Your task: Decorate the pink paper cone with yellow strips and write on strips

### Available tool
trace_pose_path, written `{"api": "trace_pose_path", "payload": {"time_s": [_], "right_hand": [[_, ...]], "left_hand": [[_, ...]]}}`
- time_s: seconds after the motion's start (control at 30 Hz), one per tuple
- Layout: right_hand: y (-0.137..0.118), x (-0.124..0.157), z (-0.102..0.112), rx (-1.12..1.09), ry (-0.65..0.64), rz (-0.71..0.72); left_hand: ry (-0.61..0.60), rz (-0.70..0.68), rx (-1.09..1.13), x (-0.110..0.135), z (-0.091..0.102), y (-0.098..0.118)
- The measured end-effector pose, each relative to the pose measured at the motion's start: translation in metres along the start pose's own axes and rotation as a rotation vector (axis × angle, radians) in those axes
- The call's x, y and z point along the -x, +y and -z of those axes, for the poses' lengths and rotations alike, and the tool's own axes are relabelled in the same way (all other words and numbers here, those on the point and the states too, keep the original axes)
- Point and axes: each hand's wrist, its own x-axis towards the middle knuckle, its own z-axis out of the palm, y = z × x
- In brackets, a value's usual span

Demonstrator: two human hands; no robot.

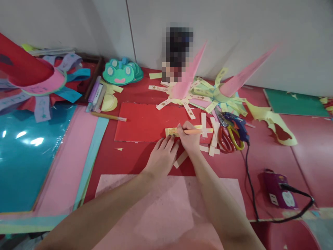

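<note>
My right hand (189, 139) is closed around an orange pen (194, 131), its tip over a yellow paper strip (171, 131) with marks on it. Beside it my left hand (163, 154) lies flat, fingertips at the strip's lower edge. Under the strip is a red board (145, 119). Several blank pale paper strips (213, 137) lie loose to the right of my right hand. Beyond the board stand two pink paper cones (188, 74) with lettered strips spread around their bases.
Right of the strips lie red-handled scissors (225, 140) and a blue glue gun (236, 125), its cord running to a purple power box (279, 191). Green frog cutouts (120, 73), markers (95, 93), a brown pen (109, 116) and coloured sheets (67, 156) are at left.
</note>
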Motion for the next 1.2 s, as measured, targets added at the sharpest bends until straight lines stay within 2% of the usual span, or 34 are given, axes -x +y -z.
{"api": "trace_pose_path", "payload": {"time_s": [0.27,0.9,1.2], "right_hand": [[-0.0002,0.0,0.0002,-0.012,0.049,0.0],[-0.0013,0.0001,0.0004,0.013,0.014,-0.013],[0.0013,0.0007,-0.0003,0.024,0.044,-0.002]], "left_hand": [[-0.011,0.004,-0.003,-0.0002,0.0004,0.0003],[-0.007,0.004,0.007,-0.0007,0.0006,0.0001],[-0.027,0.009,0.008,-0.0004,0.0011,0.0]]}}
